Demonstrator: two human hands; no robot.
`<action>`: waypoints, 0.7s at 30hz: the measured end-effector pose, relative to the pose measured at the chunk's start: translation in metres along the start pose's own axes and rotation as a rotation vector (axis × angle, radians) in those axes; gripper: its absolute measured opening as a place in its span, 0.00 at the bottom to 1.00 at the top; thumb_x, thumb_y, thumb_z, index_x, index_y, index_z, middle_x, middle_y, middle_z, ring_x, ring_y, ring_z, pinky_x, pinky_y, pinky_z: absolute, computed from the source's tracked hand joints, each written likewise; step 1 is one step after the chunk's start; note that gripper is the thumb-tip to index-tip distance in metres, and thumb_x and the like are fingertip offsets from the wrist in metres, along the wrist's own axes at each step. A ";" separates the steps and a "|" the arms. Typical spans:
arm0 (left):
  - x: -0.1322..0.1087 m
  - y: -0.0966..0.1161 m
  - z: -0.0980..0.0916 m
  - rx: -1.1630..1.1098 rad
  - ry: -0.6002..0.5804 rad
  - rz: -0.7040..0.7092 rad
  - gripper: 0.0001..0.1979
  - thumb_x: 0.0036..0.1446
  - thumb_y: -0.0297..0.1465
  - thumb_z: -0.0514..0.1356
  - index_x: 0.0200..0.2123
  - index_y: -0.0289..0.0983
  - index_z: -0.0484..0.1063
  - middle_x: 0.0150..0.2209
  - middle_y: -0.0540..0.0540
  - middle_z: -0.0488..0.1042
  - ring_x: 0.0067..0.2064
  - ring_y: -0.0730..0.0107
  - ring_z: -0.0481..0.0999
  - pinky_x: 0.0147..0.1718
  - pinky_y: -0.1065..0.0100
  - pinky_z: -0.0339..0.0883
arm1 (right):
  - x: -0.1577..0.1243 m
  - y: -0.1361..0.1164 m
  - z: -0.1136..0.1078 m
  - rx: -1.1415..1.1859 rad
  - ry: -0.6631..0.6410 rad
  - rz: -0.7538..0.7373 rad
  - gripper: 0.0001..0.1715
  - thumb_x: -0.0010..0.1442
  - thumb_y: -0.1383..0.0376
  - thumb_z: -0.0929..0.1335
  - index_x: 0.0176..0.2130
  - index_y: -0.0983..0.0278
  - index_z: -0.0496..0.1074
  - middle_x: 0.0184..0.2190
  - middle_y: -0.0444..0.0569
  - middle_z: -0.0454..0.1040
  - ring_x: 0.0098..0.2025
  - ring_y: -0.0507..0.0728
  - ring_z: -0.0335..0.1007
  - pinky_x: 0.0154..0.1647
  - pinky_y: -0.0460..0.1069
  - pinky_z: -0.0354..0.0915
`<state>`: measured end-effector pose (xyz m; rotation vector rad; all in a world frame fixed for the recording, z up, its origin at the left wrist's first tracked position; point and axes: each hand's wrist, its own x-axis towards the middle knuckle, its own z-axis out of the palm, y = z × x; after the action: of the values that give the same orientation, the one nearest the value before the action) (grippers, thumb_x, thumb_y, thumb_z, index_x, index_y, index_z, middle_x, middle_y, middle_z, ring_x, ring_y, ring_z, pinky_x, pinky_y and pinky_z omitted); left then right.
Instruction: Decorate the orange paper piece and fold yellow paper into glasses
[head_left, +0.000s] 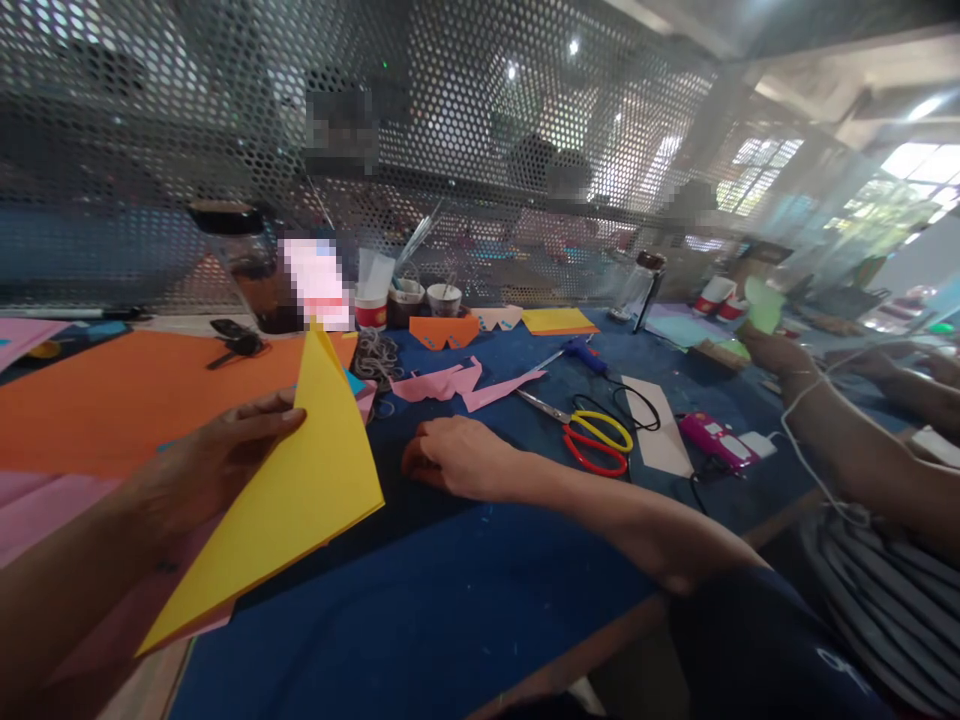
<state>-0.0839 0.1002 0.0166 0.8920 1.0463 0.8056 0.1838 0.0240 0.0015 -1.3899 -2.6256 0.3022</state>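
A folded sheet of yellow paper [300, 500] is pinched in my left hand [217, 440], thumb on its near face, its narrow tip pointing up. It is tilted above the pink and orange paper on the left. My right hand [465, 458] is low over the blue table, its fingers curled inward. Whatever may be inside them is hidden. Just behind it are pink paper scraps [442, 382]. To its right lie scissors [596, 440] with one yellow and one red handle, and a blue glue gun [585, 355].
Orange paper [97, 400] covers the left side. Cut orange paper [442, 331], paper cups [371, 305] and a dark-lidded jar [247, 270] line the mesh partition [465, 120]. A magenta power strip [716, 443] lies right, near another person's arm [847, 450].
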 end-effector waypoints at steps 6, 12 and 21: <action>0.007 -0.003 -0.008 0.041 -0.083 -0.063 0.28 0.37 0.34 0.79 0.45 0.43 0.79 0.34 0.41 0.86 0.31 0.44 0.87 0.27 0.47 0.84 | -0.003 -0.001 0.000 -0.067 0.022 0.000 0.13 0.73 0.66 0.66 0.51 0.65 0.79 0.43 0.52 0.77 0.44 0.58 0.74 0.38 0.49 0.61; 0.006 -0.002 0.000 0.014 -0.100 -0.067 0.26 0.36 0.32 0.79 0.42 0.43 0.79 0.33 0.42 0.86 0.30 0.45 0.87 0.26 0.51 0.84 | -0.002 -0.004 -0.003 -0.098 -0.009 -0.019 0.13 0.72 0.62 0.69 0.51 0.65 0.79 0.45 0.53 0.77 0.46 0.58 0.74 0.39 0.49 0.63; 0.005 -0.002 -0.003 0.055 -0.120 -0.041 0.25 0.36 0.33 0.79 0.40 0.40 0.78 0.32 0.39 0.86 0.27 0.45 0.86 0.26 0.48 0.84 | -0.005 -0.006 0.013 -0.292 0.068 -0.081 0.12 0.74 0.65 0.65 0.46 0.67 0.78 0.42 0.53 0.75 0.41 0.58 0.71 0.33 0.50 0.59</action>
<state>-0.0848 0.1046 0.0119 0.9513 0.9824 0.6830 0.1784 0.0152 -0.0093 -1.3387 -2.7434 -0.1424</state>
